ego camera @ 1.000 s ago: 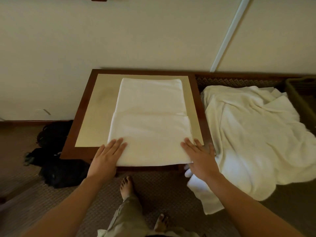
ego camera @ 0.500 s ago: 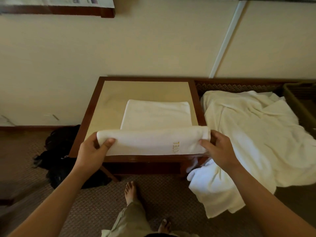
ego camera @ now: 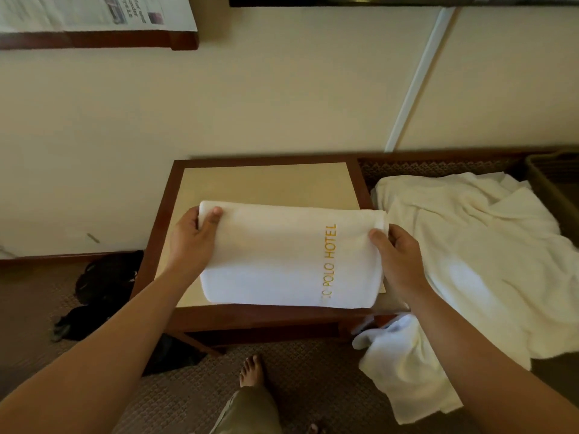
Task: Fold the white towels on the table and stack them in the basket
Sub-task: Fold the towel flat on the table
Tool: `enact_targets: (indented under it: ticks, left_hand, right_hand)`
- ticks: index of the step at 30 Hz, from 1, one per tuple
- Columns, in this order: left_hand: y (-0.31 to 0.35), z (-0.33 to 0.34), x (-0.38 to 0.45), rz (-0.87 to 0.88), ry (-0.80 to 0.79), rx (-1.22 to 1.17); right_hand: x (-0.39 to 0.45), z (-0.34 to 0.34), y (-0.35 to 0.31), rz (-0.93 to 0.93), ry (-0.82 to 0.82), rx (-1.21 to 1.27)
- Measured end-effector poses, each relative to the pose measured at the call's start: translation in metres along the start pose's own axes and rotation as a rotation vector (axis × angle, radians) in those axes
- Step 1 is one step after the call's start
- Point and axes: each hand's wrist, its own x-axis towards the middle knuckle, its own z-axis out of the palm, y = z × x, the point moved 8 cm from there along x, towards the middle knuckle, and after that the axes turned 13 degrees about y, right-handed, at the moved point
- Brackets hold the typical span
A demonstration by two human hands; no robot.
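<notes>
A folded white towel (ego camera: 288, 258) lettered "POLO HOTEL" lies on a wood-framed table (ego camera: 269, 180), its far corners pinched by the left hand (ego camera: 191, 242) and right hand (ego camera: 398, 258). One heap of loose towels (ego camera: 476, 261) sprawls alongside, partly screening a basket (ego camera: 554, 186).

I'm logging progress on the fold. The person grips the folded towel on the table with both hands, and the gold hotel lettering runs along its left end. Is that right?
Not quite. In the head view the gold lettering runs along the right end of the folded towel, near the right hand, not the left. The rest holds: the left hand and the right hand both grip the towel on the table.
</notes>
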Motion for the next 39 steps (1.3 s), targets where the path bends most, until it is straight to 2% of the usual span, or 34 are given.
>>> enact_targets:
  ticks: [4,6,8,10,14,16,18,20,21,23,25,27,29,31,33,37,39]
  left_hand:
    - [-0.015,0.042,0.050,-0.079,-0.058,0.039]
    - [-0.037,0.071,0.060,-0.185,-0.201,0.075]
    - [-0.062,0.097,0.048,-0.274,-0.422,0.142]
    - [-0.080,0.112,0.037,-0.244,-0.590,0.237]
    - [-0.098,0.121,0.059,-0.135,-0.693,0.317]
    - [-0.089,0.132,0.085,-0.061,-0.666,0.347]
    - [-0.065,0.143,0.119,0.059,-0.497,0.334]
    - [-0.030,0.150,0.151,0.224,-0.283,0.249]
    - [-0.014,0.153,0.163,0.304,-0.215,0.234]
    - [0.007,0.160,0.175,0.408,-0.179,0.264]
    - [0.010,0.161,0.173,0.399,-0.215,0.268]
    - [-0.004,0.151,0.160,0.346,-0.243,0.257]
    - [-0.031,0.135,0.142,0.249,-0.259,0.257]
    - [-0.065,0.117,0.123,0.037,-0.284,0.232]
    - [-0.098,0.104,0.106,-0.231,-0.294,0.173]
    - [-0.126,0.104,0.072,-0.632,-0.374,0.001]
    - [-0.126,0.113,0.064,-0.735,-0.401,-0.080]
  right_hand:
    - [0.038,0.027,0.011,0.055,0.060,-0.110]
    - [0.051,0.044,0.031,0.163,-0.014,-0.189]
    - [0.055,0.056,0.058,0.256,-0.092,-0.298]
    - [0.056,0.057,0.077,0.289,-0.079,-0.388]
    - [0.057,0.059,0.084,0.302,0.011,-0.359]
    - [0.059,0.061,0.083,0.332,0.044,-0.369]
    - [0.056,0.067,0.081,0.396,0.042,-0.349]
    - [0.042,0.085,0.076,0.527,-0.043,-0.273]
    - [0.031,0.096,0.074,0.617,-0.135,-0.280]
    - [0.003,0.112,0.062,0.789,-0.416,-0.420]
    - [-0.010,0.113,0.049,0.848,-0.651,-0.615]
    - [0.001,0.107,0.042,0.834,-0.670,-0.767]
    - [0.025,0.111,0.038,0.703,-0.550,-0.844]
    - [0.050,0.127,0.032,0.467,-0.391,-0.857]
    - [0.061,0.147,0.026,0.316,-0.258,-0.793]
    - [0.061,0.179,0.045,0.316,-0.247,-0.696]
    - [0.061,0.183,0.052,0.314,-0.230,-0.675]
